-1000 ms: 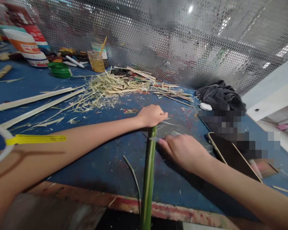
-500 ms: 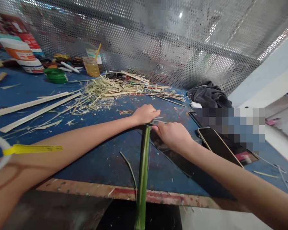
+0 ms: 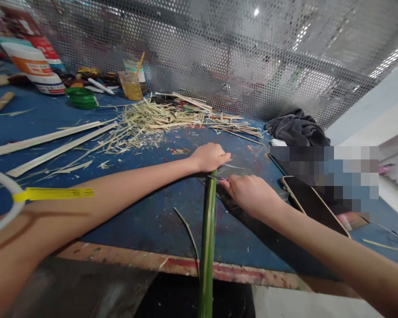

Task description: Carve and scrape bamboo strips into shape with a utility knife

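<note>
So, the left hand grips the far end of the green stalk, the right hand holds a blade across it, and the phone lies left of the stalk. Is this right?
Not quite: the head view shows the phone to the right of the green stalk. The left hand grips its far end, and the right hand holds the blade across it.

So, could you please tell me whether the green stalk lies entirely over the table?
No, partly off: the green stalk extends past the table's front edge.

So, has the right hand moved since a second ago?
Yes, forward: the right hand now sits slightly nearer the pile of shavings.
</note>
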A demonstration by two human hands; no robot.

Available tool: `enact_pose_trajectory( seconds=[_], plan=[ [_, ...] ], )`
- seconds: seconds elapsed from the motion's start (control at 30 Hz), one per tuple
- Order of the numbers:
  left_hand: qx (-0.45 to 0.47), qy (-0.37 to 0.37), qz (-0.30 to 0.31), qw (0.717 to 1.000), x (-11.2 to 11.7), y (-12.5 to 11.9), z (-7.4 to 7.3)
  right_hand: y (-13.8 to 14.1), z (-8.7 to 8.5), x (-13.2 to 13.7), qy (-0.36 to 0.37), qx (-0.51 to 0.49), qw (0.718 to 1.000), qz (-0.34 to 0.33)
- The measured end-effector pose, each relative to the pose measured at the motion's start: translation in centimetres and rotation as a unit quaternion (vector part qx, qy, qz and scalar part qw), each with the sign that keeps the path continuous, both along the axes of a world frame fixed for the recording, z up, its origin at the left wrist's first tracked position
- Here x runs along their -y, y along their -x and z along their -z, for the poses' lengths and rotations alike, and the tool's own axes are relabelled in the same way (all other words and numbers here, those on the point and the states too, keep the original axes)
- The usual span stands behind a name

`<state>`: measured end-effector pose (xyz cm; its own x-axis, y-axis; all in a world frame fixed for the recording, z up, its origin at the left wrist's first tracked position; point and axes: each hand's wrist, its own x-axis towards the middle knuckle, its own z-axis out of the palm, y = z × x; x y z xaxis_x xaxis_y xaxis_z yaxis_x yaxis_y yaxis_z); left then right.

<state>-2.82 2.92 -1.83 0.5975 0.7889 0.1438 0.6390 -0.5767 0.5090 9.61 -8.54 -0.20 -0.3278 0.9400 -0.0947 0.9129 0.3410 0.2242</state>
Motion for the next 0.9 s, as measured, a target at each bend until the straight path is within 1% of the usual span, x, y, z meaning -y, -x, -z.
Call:
enact_pose_trajectory(
  seconds=[0.13, 0.27, 0.37, 0.5, 0.57, 0.67, 0.7, 0.8, 0.9],
  plan=[
    [0.008, 0.002, -0.002, 1.000, -0.5, -0.1, 0.1, 0.3, 0.3, 2.6, 0.019, 0.000, 0.999, -0.042],
    [0.015, 0.003, -0.003, 1.000, -0.7, -0.1, 0.1, 0.2, 0.7, 5.2, 0.004, -0.003, 0.998, -0.065],
    [0.013, 0.007, -0.004, 1.000, -0.4, -0.1, -0.1, 0.1, 0.6, 5.8, -0.014, -0.015, 0.996, -0.081],
    [0.011, 0.006, 0.002, 1.000, 0.0, 0.0, -0.3, 0.2, 0.1, 5.8, -0.018, -0.014, 0.996, -0.083],
    [0.011, 0.006, 0.004, 1.000, -0.1, 0.0, -0.2, 0.3, 0.1, 6.4, -0.010, -0.006, 0.993, -0.119],
    [0.015, 0.006, 0.006, 1.000, -0.4, 0.0, -0.1, 0.4, 0.8, 8.6, 0.002, -0.012, 0.985, -0.171],
    [0.017, 0.005, 0.007, 1.000, -0.6, -0.1, -0.1, 0.4, 1.2, 9.5, -0.002, -0.018, 0.985, -0.172],
    [0.019, 0.001, 0.009, 1.000, -0.9, -0.1, 0.0, 0.2, 2.2, 11.9, -0.036, -0.034, 0.988, -0.143],
    [0.017, -0.003, 0.008, 1.000, -0.8, 0.0, -0.1, -0.4, 2.6, 13.1, -0.049, -0.040, 0.988, -0.141]
  ],
)
